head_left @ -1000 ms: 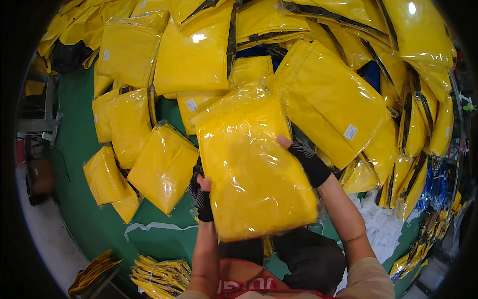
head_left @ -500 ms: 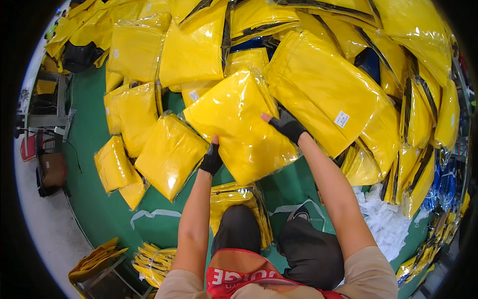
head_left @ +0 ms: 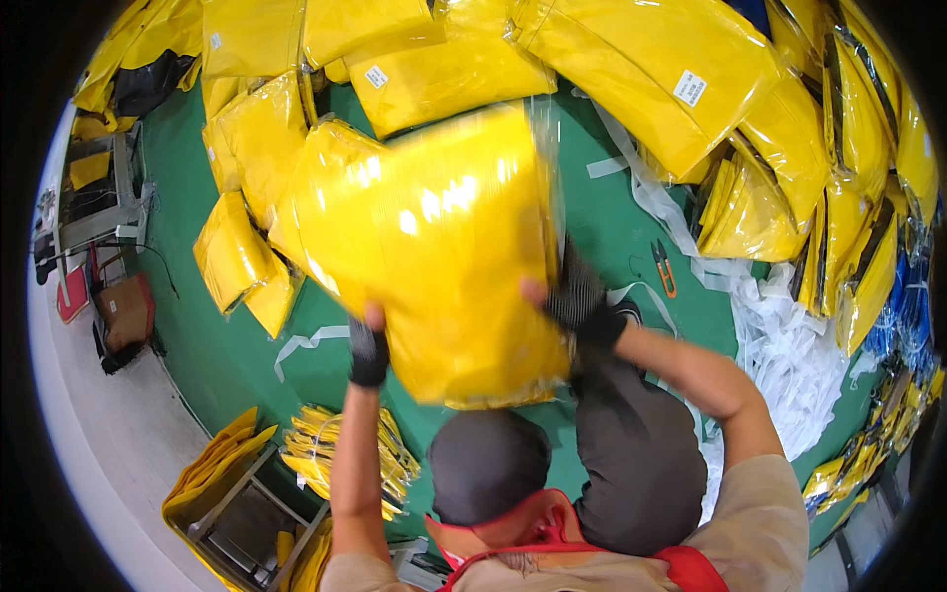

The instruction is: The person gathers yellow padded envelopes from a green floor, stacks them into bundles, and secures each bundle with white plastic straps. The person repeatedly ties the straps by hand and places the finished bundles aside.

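Observation:
Between my hands is a folded yellow packet in clear plastic (head_left: 454,257), smeared a little by motion. My left hand (head_left: 369,350), in a dark fingerless glove, grips its left edge with the thumb on top. The gloved right hand (head_left: 580,301) holds the opposite edge, thumb also on the upper face and fingers partly hidden. The packet hangs over the floor in front of my knees. Its lower edge comes close to my left knee, and its left side covers part of another yellow packet (head_left: 330,148).
Several wrapped yellow packets (head_left: 651,69) form a wide pile at the far side. Orange-handled thread snips (head_left: 666,271) lie on the green floor (head_left: 592,222), beside white strips (head_left: 789,345). A bundle of yellow pieces (head_left: 340,444) and a metal-framed stand (head_left: 237,523) are at lower left.
Both hands have brought the yellow packet closer to my knees and turned it straighter. The view has shifted, so the snips and more white strips now show.

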`<state>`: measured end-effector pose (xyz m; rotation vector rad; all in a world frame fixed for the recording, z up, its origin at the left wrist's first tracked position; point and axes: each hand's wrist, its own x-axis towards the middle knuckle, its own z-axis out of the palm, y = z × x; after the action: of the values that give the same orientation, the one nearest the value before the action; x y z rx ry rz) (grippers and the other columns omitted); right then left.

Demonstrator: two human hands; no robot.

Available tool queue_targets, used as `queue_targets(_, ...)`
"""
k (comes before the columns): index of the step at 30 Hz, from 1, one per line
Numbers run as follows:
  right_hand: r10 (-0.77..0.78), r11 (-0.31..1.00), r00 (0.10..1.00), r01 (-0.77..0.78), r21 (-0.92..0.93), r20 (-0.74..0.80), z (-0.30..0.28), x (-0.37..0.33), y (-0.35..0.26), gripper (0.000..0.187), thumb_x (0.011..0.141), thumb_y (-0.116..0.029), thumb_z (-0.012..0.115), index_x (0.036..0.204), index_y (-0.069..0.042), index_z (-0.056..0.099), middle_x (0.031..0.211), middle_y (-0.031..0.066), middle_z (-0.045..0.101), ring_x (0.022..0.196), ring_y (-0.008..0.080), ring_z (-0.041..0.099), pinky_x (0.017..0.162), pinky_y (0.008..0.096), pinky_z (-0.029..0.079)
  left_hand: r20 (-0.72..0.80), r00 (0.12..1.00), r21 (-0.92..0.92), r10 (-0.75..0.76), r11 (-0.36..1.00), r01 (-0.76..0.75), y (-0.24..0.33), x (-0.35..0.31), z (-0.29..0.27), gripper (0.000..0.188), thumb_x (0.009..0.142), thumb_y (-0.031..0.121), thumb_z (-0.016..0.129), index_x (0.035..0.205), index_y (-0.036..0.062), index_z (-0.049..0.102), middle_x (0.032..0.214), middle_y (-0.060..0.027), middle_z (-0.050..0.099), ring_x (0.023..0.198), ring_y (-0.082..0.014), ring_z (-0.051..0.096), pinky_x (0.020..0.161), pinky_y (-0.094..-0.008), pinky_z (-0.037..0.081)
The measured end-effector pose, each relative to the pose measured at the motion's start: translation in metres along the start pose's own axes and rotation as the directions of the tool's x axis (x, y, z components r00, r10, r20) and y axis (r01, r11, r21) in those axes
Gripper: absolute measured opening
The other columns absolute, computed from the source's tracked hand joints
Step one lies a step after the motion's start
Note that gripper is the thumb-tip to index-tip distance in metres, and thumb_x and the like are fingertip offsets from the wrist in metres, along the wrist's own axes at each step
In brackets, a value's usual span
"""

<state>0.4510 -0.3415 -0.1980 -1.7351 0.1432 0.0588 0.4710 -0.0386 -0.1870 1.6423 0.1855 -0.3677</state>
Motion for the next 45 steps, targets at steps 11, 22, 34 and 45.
queue_targets(11, 0.325, 0.907, 0.747, -0.42, 0.033, 0.58, 0.035, -0.085, 0.078, 0.074, 0.082, -0.049, 0.054, 0.129, 0.003, 0.031, 0.129, 0.0223, 0.04, 0.122, 0.0304, 0.037, 0.102, 0.0352, 0.028, -0.084, 0.927, 0.301, -0.365, 0.878, 0.373, -0.122, -0.116, -0.017, 0.047, 0.09, 0.035, 0.049, 0.116, -0.0041, 0.045, 0.108, -0.014, 0.056, 0.096, -0.0221, 0.054, 0.08, -0.0362, 0.046)
queue_targets(22, 0.476, 0.877, 0.683, -0.416, -0.241, 0.554, 0.044, -0.087, 0.11, 0.073, 0.081, -0.054, 0.05, 0.125, 0.003, 0.037, 0.123, 0.0256, 0.044, 0.116, 0.0369, 0.041, 0.098, 0.0377, 0.031, 0.291, 0.952, 0.896, 0.09, 0.324, -0.304, 0.018, 0.059, 0.08, 0.054, 0.078, 0.044, 0.056, 0.109, 0.0005, 0.056, 0.099, -0.0191, 0.06, 0.09, -0.0338, 0.058, 0.08, -0.04, 0.045)
queue_targets(34, 0.47, 0.882, 0.616, -0.362, -0.302, 0.632, 0.029, -0.029, 0.077, 0.054, 0.081, -0.046, 0.055, 0.112, -0.003, 0.055, 0.12, 0.0187, 0.05, 0.112, 0.0296, 0.047, 0.095, 0.0357, 0.036, 0.36, 0.924, 0.834, 0.128, 0.4, -0.38, -0.032, 0.108, 0.084, 0.043, 0.074, 0.044, 0.053, 0.084, 0.0034, 0.06, 0.079, -0.0157, 0.057, 0.077, -0.0342, 0.054, 0.068, -0.0436, 0.044)
queue_targets(45, 0.27, 0.741, 0.962, -0.242, -0.627, -0.052, -0.244, 0.3, -0.081, 0.072, 0.066, -0.036, 0.076, 0.116, 0.007, 0.047, 0.102, 0.0144, 0.06, 0.089, 0.0215, 0.057, 0.078, 0.0305, 0.046, -0.161, 0.897, 0.592, 0.411, 0.767, -0.245, -0.04, 0.123, 0.038, 0.025, 0.077, 0.027, 0.062, 0.091, 0.0064, 0.061, 0.091, -0.0144, 0.058, 0.085, -0.0334, 0.055, 0.077, -0.0416, 0.044)
